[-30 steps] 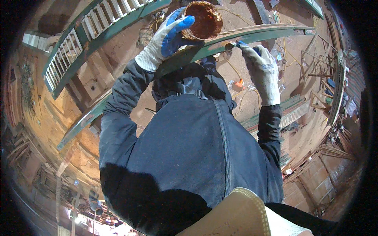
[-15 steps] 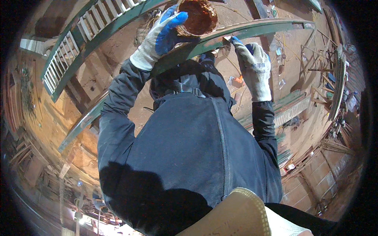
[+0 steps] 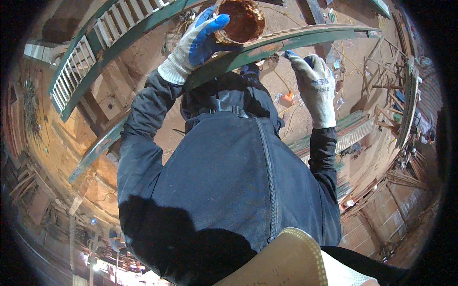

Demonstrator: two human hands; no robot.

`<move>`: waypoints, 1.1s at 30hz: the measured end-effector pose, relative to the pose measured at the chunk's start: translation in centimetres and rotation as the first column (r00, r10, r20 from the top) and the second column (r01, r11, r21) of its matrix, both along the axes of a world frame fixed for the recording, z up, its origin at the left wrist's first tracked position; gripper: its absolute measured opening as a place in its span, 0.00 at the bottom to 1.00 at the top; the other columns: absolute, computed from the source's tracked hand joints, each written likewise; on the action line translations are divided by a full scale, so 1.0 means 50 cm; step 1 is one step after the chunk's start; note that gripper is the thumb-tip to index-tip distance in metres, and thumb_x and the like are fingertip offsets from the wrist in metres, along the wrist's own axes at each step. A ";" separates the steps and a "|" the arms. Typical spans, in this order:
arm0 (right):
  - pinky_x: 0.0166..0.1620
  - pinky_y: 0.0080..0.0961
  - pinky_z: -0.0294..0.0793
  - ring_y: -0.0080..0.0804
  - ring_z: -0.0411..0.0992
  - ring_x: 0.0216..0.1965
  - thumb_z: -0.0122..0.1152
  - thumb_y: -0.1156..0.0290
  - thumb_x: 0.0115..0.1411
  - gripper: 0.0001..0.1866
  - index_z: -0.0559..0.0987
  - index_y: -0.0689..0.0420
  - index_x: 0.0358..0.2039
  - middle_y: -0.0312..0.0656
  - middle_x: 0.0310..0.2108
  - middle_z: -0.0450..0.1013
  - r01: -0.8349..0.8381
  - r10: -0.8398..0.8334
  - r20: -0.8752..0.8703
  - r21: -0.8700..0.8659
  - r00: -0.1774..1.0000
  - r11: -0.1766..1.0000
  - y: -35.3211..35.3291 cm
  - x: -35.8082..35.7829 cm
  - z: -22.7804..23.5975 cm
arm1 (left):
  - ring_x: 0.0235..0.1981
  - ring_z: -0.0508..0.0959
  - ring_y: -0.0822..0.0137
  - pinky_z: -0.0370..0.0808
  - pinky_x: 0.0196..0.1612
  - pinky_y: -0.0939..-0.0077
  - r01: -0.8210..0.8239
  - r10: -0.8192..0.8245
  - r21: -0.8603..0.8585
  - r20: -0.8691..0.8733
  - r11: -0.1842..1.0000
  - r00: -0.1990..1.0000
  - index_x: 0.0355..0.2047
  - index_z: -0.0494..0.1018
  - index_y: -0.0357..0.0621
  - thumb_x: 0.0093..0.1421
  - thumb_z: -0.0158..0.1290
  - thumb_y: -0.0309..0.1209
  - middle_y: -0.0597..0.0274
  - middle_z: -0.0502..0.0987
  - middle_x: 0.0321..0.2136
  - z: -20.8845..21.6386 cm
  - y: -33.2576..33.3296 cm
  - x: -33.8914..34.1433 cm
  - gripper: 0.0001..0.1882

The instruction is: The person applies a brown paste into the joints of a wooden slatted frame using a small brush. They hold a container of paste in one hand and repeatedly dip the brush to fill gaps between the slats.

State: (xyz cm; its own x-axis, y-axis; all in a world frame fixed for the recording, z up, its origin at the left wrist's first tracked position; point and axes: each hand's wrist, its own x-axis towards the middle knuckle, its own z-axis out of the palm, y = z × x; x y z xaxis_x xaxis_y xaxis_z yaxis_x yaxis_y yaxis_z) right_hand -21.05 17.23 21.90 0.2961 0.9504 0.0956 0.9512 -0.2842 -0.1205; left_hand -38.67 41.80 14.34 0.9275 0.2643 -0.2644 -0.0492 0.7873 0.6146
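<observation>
My left hand (image 3: 198, 45), in a white knit glove with a blue palm, is closed on the side of a round pot (image 3: 241, 21). Reddish-brown residue coats the pot's inside. The pot is at a long curved beam (image 3: 267, 50) with green paint and bare or brownish patches, which crosses in front of me. Just below the beam's near side, my gloved right hand (image 3: 314, 83) has its fingers closed. A small flat-bladed tool (image 3: 273, 58) seems to stick out leftward from its fingertips; its handle is hidden in the glove.
Green curved frames with pale slats (image 3: 74, 78) stand at the upper left. More slatted pieces (image 3: 353, 138) lie on the right. An orange object (image 3: 287, 97) and yellow cords are on the dirt floor. Stacked timber lines both sides.
My right hand has moved a little right and toward me, drawing the small tool back from the beam. My left hand and the pot have hardly moved.
</observation>
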 end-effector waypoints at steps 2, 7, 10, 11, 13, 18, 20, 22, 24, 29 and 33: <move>0.33 0.34 0.71 0.36 0.72 0.33 0.62 0.72 0.55 0.20 0.79 0.41 0.49 0.36 0.30 0.70 0.059 -0.057 -0.055 0.026 0.997 0.998 0.003 0.008 0.010 | 0.62 0.69 0.58 0.75 0.60 0.54 0.009 -0.009 -0.014 0.012 1.000 1.000 0.65 0.60 0.51 0.67 0.51 0.40 0.58 0.66 0.62 0.001 -0.001 0.004 0.29; 0.33 0.34 0.71 0.37 0.72 0.32 0.63 0.72 0.59 0.12 0.81 0.47 0.44 0.37 0.30 0.71 0.076 -0.072 -0.060 0.073 0.996 0.994 0.010 0.018 -0.001 | 0.64 0.68 0.57 0.74 0.61 0.52 0.023 -0.020 -0.036 0.066 0.999 0.998 0.66 0.59 0.52 0.67 0.50 0.40 0.58 0.65 0.63 0.003 -0.001 0.011 0.28; 0.32 0.35 0.72 0.40 0.72 0.31 0.64 0.73 0.58 0.10 0.79 0.49 0.41 0.39 0.31 0.71 0.054 -0.056 0.030 0.071 0.998 0.996 -0.001 0.017 -0.028 | 0.64 0.68 0.57 0.73 0.61 0.51 -0.001 0.002 -0.014 0.075 1.000 0.997 0.66 0.59 0.51 0.67 0.50 0.39 0.58 0.65 0.63 0.008 -0.007 0.013 0.28; 0.32 0.36 0.72 0.40 0.72 0.31 0.65 0.74 0.57 0.10 0.79 0.49 0.41 0.39 0.31 0.72 0.050 -0.051 0.009 0.105 0.999 0.993 -0.009 0.018 -0.043 | 0.64 0.68 0.57 0.73 0.61 0.52 -0.006 0.007 -0.013 0.074 1.000 0.997 0.66 0.59 0.51 0.67 0.50 0.39 0.58 0.65 0.63 0.010 -0.007 0.011 0.28; 0.31 0.37 0.72 0.41 0.73 0.31 0.66 0.75 0.56 0.11 0.78 0.49 0.40 0.39 0.31 0.72 0.044 -0.039 -0.031 0.173 0.999 0.984 -0.029 0.017 -0.083 | 0.64 0.68 0.57 0.74 0.61 0.52 -0.014 0.015 -0.011 0.073 1.000 0.997 0.65 0.60 0.50 0.67 0.51 0.40 0.58 0.65 0.63 0.014 -0.005 0.008 0.28; 0.31 0.38 0.72 0.43 0.72 0.31 0.65 0.75 0.56 0.15 0.78 0.46 0.44 0.40 0.31 0.71 0.085 -0.063 -0.121 0.188 0.991 0.978 -0.056 0.003 -0.089 | 0.63 0.69 0.57 0.74 0.60 0.52 0.008 -0.008 0.010 0.028 1.000 1.000 0.64 0.61 0.51 0.66 0.52 0.41 0.58 0.66 0.62 0.000 0.001 0.011 0.28; 0.32 0.35 0.73 0.41 0.73 0.31 0.64 0.76 0.57 0.10 0.78 0.49 0.39 0.40 0.32 0.71 0.171 -0.157 -0.114 0.128 0.981 0.977 -0.023 -0.007 -0.051 | 0.62 0.70 0.57 0.74 0.60 0.52 0.019 -0.019 0.001 0.021 1.000 1.000 0.64 0.61 0.51 0.66 0.53 0.41 0.58 0.66 0.62 0.004 0.000 0.010 0.28; 0.32 0.34 0.73 0.40 0.73 0.31 0.62 0.75 0.59 0.07 0.79 0.50 0.37 0.40 0.31 0.71 0.196 -0.183 -0.113 0.113 0.977 0.974 -0.004 -0.006 -0.031 | 0.62 0.70 0.57 0.74 0.60 0.52 0.042 -0.041 -0.025 0.038 0.999 0.998 0.64 0.61 0.50 0.66 0.53 0.41 0.58 0.66 0.62 0.013 -0.002 0.011 0.28; 0.32 0.37 0.73 0.42 0.73 0.32 0.63 0.73 0.58 0.11 0.78 0.47 0.42 0.40 0.32 0.71 0.125 -0.121 -0.045 0.113 0.992 0.986 -0.014 0.006 -0.052 | 0.62 0.70 0.57 0.74 0.61 0.52 0.032 -0.031 -0.021 0.057 0.999 0.998 0.64 0.61 0.51 0.66 0.53 0.41 0.58 0.66 0.62 0.003 -0.004 0.015 0.28; 0.32 0.40 0.72 0.43 0.72 0.32 0.63 0.72 0.57 0.11 0.78 0.47 0.41 0.40 0.31 0.71 0.101 -0.094 -0.078 0.085 0.992 0.991 -0.022 -0.007 -0.041 | 0.62 0.69 0.58 0.72 0.62 0.52 -0.061 0.059 0.013 0.086 0.998 0.995 0.64 0.61 0.51 0.67 0.52 0.40 0.57 0.66 0.62 -0.039 0.001 0.004 0.27; 0.32 0.37 0.72 0.40 0.73 0.32 0.61 0.73 0.58 0.13 0.79 0.46 0.45 0.39 0.30 0.70 0.200 -0.181 -0.155 0.120 0.971 0.972 -0.011 0.000 -0.024 | 0.63 0.69 0.57 0.71 0.63 0.52 0.010 -0.008 -0.021 0.061 1.000 0.998 0.65 0.61 0.51 0.67 0.51 0.40 0.57 0.66 0.62 0.001 -0.001 0.012 0.27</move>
State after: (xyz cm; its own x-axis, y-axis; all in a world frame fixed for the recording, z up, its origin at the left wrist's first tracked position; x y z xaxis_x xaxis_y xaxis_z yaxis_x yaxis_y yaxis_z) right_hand -21.04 16.68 20.69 0.4903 0.8564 0.1618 0.8513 -0.4308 -0.2995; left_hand -38.08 41.74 14.41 0.9445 0.2507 -0.2124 -0.0790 0.8008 0.5937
